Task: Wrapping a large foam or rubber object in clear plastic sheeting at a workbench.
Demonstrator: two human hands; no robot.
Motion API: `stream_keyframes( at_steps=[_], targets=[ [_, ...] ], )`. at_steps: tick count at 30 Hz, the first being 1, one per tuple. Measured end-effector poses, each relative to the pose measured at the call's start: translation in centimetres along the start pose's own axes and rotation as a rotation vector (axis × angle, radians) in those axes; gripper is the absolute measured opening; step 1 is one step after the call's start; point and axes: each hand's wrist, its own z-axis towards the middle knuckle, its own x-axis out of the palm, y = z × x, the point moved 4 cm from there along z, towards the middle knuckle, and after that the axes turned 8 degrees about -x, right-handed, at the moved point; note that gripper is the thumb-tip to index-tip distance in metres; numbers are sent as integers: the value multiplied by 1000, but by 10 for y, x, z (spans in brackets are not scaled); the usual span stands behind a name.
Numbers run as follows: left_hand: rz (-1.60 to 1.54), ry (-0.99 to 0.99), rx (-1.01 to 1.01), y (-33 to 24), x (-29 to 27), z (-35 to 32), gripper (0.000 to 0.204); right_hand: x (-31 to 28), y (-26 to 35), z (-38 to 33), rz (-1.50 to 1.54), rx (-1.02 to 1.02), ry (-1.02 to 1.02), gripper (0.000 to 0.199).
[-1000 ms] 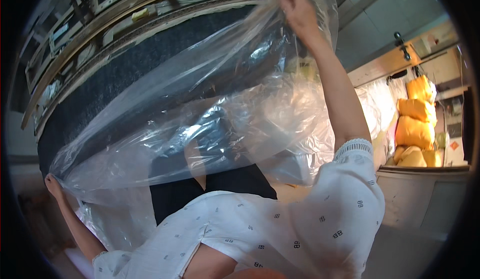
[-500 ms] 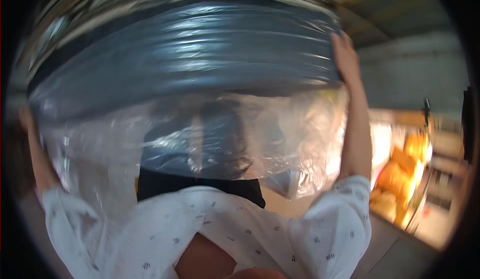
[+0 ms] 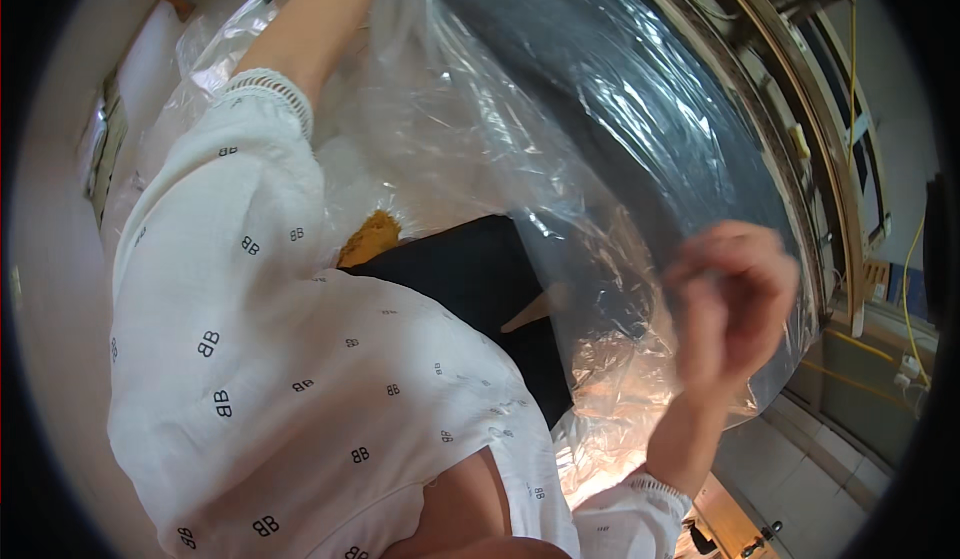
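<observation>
Your right hand point(image 3: 735, 294) is above the right end of the counter point(image 3: 748, 124), in front of the clear plastic sheet point(image 3: 470, 99). Its fingers are bent in toward the thumb, but the hand is blurred, so you cannot tell whether that grip is pinching the sheet, touching it or apart from it. Your left forearm point(image 3: 315, 29) stretches out past the upper border of the view, toward the counter's left end; the hand is out of sight, so you cannot tell how its grip stands.

The sheet lies wrinkled and shiny over the counter's dark top, reaching close to the far edge. On your side it drops over the near edge in loose folds and comes down over part of your black trousers point(image 3: 470, 259). More of it bunches behind your left sleeve point(image 3: 270, 94), and its lower right part catches a warm light beside your right forearm point(image 3: 690, 439).

Beyond the far edge, wooden rails point(image 3: 838, 159) run along the counter, with a small pale-yellow piece point(image 3: 800, 142) on them. A yellow cord point(image 3: 905, 279) hangs past the right end. A fuzzy mustard-coloured thing point(image 3: 372, 237) shows just beside your left thigh.
</observation>
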Motion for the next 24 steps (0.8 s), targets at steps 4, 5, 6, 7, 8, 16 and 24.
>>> stream_keyframes(
  at_steps=[4,5,6,7,8,16,24],
  targets=[
    [-41,-49,18,2,6,5,25,107,86,49,507,-310,-23,21],
    [-82,-50,23,5,-2,9,24,121,94,62,653,-81,121,4],
    [-134,-58,27,3,-9,15,22,127,97,65,664,-76,136,4],
    [-142,-39,9,-6,-1,2,22,132,95,67,610,-90,118,5],
    [-176,-2,-55,-20,11,-19,20,138,86,70,540,-104,100,6],
    [-243,-57,-67,-11,-12,-10,17,163,78,71,258,-376,79,18],
    [-283,-43,-79,-30,-5,-18,21,193,-118,22,-501,12,187,48]
  ],
)
